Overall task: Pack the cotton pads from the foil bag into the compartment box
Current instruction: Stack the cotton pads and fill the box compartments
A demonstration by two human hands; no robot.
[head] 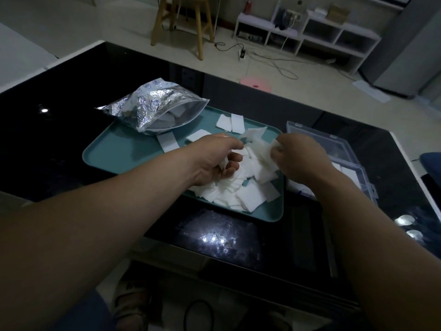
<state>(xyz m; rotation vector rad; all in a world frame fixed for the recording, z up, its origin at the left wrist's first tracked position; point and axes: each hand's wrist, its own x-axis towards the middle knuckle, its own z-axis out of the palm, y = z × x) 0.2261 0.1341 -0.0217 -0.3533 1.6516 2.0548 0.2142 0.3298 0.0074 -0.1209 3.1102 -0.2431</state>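
A heap of white cotton pads (248, 191) lies on the right half of a teal tray (124, 151). My left hand (218, 161) reaches into the heap, its fingers curled round several pads. My right hand (298, 156) is just to the right and pinches a bunch of pads that stick up between the two hands. The silver foil bag (148, 106) lies open on the tray's far left corner, with pads showing inside its mouth. The clear compartment box (343, 158) stands open to the right of the tray, a few pads in it.
A few loose pads (230, 123) lie on the tray's far side and one strip (167, 142) near the bag. The tray sits on a glossy black table (59, 130). Beyond the table are a wooden stool (188, 20), a white shelf unit (310, 32) and floor cables.
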